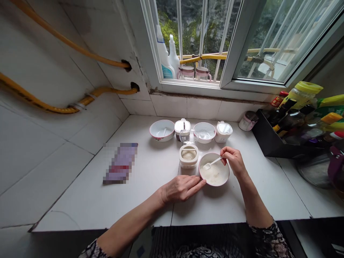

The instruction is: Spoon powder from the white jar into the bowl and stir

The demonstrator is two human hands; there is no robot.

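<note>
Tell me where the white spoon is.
In the head view, the white spoon is held in the right hand, its scoop over the bowl just right of the open container.

The wearer's left sleeve [94,249] and right sleeve [270,238] were of dark fabric, printed with an irregular, pale, lace-like pattern, and ended on the forearms. The front of the garment [204,249], partly visible at the lower margin, was mostly black, with fine ribbed lines above and light scrolling figures below. The left hand [181,188] and right hand [234,161] were bare, as were the wrists.
</note>
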